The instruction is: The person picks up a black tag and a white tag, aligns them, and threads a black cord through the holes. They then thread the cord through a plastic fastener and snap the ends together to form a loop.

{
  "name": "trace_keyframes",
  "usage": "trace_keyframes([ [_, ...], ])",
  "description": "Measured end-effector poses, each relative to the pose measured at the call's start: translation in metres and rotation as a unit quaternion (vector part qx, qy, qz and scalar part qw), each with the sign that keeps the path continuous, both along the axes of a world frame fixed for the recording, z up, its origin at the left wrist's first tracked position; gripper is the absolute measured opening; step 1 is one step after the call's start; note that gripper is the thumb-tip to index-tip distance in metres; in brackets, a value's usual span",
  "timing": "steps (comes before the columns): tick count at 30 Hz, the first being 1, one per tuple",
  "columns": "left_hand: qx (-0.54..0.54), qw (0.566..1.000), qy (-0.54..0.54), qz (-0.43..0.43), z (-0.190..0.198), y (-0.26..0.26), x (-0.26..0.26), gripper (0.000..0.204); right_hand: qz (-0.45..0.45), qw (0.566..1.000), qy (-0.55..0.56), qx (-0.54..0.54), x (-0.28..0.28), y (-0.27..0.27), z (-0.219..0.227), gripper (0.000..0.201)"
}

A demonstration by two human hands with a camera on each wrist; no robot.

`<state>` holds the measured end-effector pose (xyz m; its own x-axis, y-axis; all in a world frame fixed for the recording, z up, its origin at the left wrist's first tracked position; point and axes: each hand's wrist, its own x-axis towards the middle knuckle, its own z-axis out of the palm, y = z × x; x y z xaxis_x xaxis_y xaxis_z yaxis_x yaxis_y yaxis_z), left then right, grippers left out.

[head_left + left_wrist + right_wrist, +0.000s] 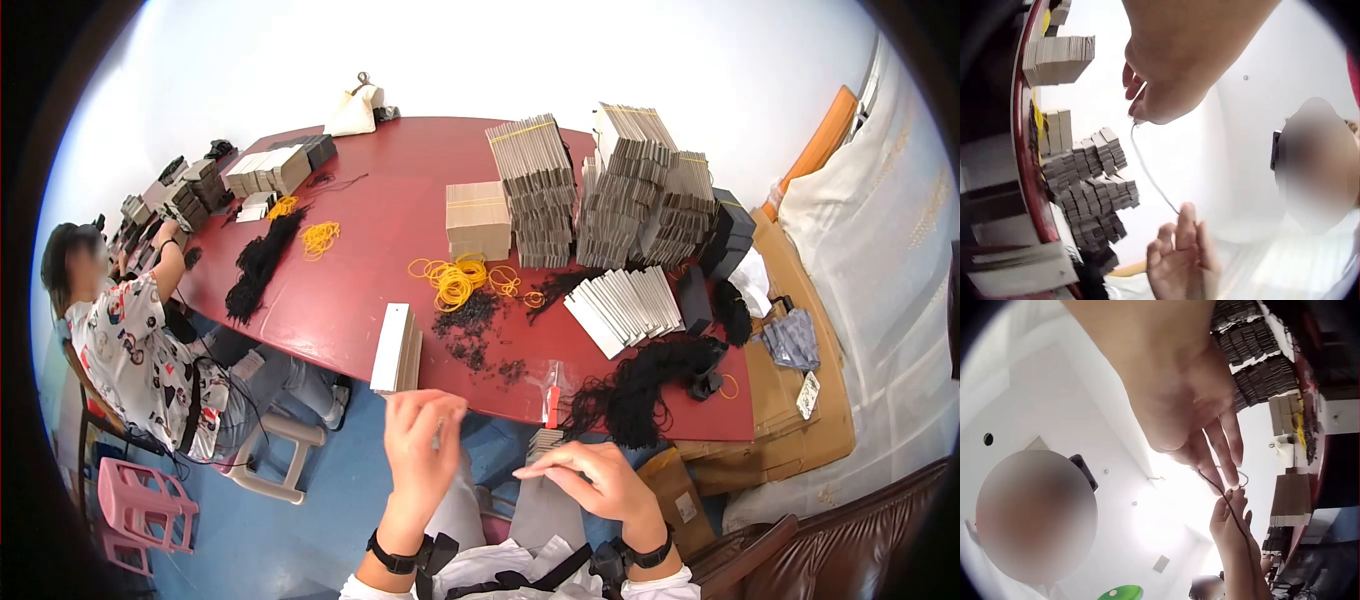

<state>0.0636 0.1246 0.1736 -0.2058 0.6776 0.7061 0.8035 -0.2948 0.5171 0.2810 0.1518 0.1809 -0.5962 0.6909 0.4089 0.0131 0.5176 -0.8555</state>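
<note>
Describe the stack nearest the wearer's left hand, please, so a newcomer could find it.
On the red table, find the near edge by the left hand. Just beyond that hand, the white-faced stack stands alone, unlike the clustered stacks behind.

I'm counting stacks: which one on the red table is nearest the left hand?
The white-faced stack standing by itself at the near edge of the red table, just beyond the left hand; every other stack there stands farther off.

Both hands point(422, 440) point(595, 478) raised, apart, each in a fingertip pinch.
</note>
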Motion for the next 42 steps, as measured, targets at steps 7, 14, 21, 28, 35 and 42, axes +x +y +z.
trace_keyframes([
  [7, -0.184, 0.854, -0.356, -0.332, -0.019, -0.028, 0.021, 0.003, -0.093, 0.962, -0.141, 0.214, -0.009, 0.014, 0.015, 0.013],
  [14, -0.194, 0.533, -0.720, -0.400, -0.033, -0.021, 0.033, 0.008, -0.112, 0.974, -0.105, 0.169, -0.008, 0.004, -0.007, 0.014],
  [21, -0.154, 0.500, -0.754, -0.398, -0.039, -0.015, 0.026, 0.007, 0.044, 0.990, -0.133, -0.011, 0.012, -0.010, -0.027, 0.011],
  [28, -0.170, 0.728, -0.547, -0.377, -0.030, -0.022, 0.029, 0.007, 0.117, 0.984, -0.130, -0.023, 0.017, -0.008, -0.031, 0.013],
  [35, -0.194, 0.838, -0.326, -0.392, -0.037, -0.027, 0.027, 0.010, 0.038, 0.977, 0.061, -0.201, 0.004, 0.007, -0.017, 0.041],
  [42, -0.223, 0.861, -0.230, -0.395, -0.036, -0.030, 0.026, 0.009, 0.070, 0.976, -0.046, -0.199, -0.009, 0.024, -0.013, 0.032],
])
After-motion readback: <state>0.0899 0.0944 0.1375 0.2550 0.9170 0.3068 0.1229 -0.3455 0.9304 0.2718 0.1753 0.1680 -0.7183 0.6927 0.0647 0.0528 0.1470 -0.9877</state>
